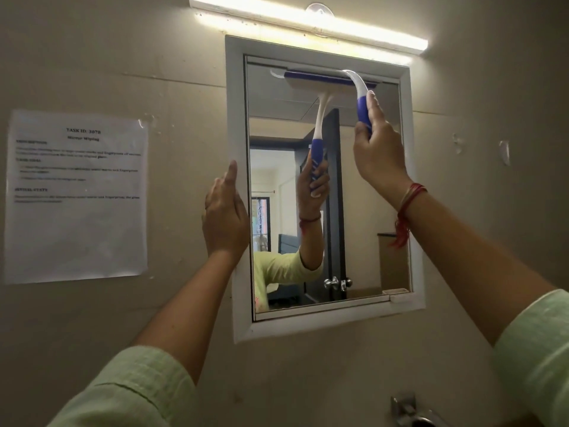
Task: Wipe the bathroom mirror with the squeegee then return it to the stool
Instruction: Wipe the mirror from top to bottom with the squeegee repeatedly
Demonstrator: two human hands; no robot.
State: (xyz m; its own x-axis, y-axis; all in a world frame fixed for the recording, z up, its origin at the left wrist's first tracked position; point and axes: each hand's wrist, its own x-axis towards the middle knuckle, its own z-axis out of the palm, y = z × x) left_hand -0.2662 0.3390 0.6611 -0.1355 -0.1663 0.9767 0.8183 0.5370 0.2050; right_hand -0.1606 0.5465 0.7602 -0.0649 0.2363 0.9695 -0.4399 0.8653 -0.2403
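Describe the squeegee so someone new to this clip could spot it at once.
Find the white-framed mirror on the beige wall under the light bar. At its top edge is the squeegee: a purple blade on the glass, a curved white neck, a blue grip in the right hand. The lookalike left of it, inside the glass, is only its reflection.
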